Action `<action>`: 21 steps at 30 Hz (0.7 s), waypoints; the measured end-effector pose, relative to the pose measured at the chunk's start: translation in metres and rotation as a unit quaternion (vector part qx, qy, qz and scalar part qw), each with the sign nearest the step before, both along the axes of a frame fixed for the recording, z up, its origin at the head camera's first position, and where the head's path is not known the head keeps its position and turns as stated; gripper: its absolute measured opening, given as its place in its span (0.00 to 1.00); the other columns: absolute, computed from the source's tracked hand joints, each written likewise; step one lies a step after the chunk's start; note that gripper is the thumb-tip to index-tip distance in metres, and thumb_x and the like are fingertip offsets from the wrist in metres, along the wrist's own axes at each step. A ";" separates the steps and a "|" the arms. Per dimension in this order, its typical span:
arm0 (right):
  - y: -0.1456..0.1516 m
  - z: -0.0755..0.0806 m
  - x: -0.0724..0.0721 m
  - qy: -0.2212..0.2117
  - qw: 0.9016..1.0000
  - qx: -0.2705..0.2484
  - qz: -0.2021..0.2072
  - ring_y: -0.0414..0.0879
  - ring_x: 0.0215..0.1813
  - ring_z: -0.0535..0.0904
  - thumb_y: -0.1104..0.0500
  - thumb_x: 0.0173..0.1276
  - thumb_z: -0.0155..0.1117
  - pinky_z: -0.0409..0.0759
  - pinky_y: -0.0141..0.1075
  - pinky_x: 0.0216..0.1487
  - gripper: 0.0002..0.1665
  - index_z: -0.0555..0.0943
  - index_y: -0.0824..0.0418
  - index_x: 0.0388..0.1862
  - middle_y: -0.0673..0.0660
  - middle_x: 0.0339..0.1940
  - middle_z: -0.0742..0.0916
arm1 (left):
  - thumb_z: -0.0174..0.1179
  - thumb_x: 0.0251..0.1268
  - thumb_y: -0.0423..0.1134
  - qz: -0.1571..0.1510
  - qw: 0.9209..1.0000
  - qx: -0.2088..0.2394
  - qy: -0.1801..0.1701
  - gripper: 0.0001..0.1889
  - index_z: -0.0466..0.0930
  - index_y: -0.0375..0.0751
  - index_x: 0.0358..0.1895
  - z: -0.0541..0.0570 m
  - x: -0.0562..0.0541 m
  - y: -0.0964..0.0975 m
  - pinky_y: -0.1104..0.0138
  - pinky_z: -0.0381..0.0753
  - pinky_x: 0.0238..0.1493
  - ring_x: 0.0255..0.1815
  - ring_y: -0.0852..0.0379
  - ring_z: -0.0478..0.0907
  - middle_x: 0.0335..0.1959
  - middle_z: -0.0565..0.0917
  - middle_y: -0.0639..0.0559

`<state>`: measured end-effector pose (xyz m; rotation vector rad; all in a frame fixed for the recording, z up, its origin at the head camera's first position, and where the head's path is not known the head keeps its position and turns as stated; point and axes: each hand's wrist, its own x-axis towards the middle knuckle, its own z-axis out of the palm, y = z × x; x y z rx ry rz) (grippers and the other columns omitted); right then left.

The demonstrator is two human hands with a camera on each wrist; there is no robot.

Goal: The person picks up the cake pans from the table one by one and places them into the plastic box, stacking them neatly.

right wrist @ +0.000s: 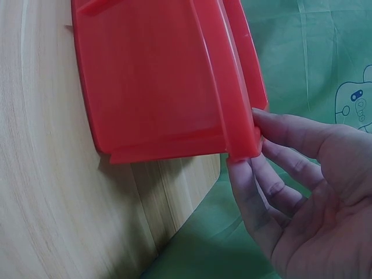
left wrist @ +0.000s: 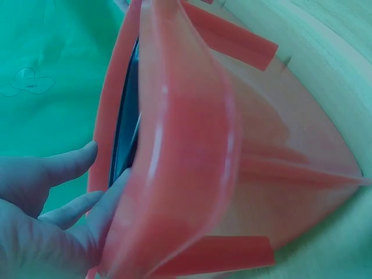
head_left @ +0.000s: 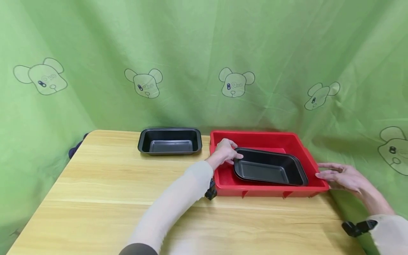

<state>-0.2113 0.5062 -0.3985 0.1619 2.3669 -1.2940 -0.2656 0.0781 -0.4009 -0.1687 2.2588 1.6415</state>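
A black loaf pan (head_left: 266, 168) lies at a slant inside a shallow red plastic bin (head_left: 255, 191), its right end close to the bin's front right corner. My left hand (head_left: 225, 150) reaches over the bin's left side and grips the pan's left end, the thumb over its rim. In the left wrist view, the bin's wall hides most of the pan (left wrist: 127, 110) and part of the fingers. My right hand (right wrist: 308, 186) pinches the bin's right rim near the front corner, thumb on top and fingers underneath.
A second black loaf pan (head_left: 170, 150) stands upright on the wooden table (head_left: 105, 198), left of the bin near the back edge. A green curtain (head_left: 191, 42) printed with cartoon heads hangs behind the table and at both sides. The bin sits at the table's right edge.
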 end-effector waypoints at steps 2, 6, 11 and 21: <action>-0.001 0.002 0.001 -0.002 1.000 0.003 0.000 0.36 0.45 0.91 0.56 0.77 0.68 0.93 0.33 0.46 0.21 0.78 0.25 0.51 0.37 0.43 0.93 | 0.76 0.61 0.31 -0.002 1.000 0.004 -0.004 0.25 0.83 0.35 0.63 0.004 0.000 -0.003 0.52 0.95 0.49 0.45 0.41 0.90 0.60 0.84 0.37; -0.002 0.005 0.002 -0.009 1.000 -0.002 -0.005 0.37 0.44 0.91 0.57 0.77 0.68 0.93 0.34 0.45 0.21 0.78 0.25 0.50 0.37 0.43 0.93 | 0.74 0.63 0.30 -0.006 1.000 0.016 -0.005 0.25 0.81 0.33 0.64 0.011 0.000 -0.011 0.50 0.94 0.52 0.47 0.38 0.91 0.54 0.87 0.35; -0.003 0.006 0.003 -0.013 1.000 -0.008 -0.010 0.38 0.44 0.91 0.57 0.76 0.68 0.93 0.35 0.46 0.22 0.79 0.24 0.50 0.37 0.43 0.94 | 0.71 0.66 0.29 -0.031 0.999 0.043 0.000 0.25 0.79 0.32 0.66 0.017 -0.003 -0.026 0.51 0.93 0.52 0.52 0.37 0.91 0.53 0.89 0.33; -0.004 0.007 0.002 -0.021 1.000 -0.018 -0.016 0.37 0.45 0.92 0.58 0.76 0.68 0.94 0.35 0.47 0.22 0.80 0.23 0.49 0.37 0.43 0.94 | 0.70 0.68 0.31 -0.056 0.996 0.070 0.004 0.24 0.79 0.33 0.65 0.026 -0.011 -0.064 0.55 0.94 0.48 0.45 0.44 0.92 0.53 0.90 0.33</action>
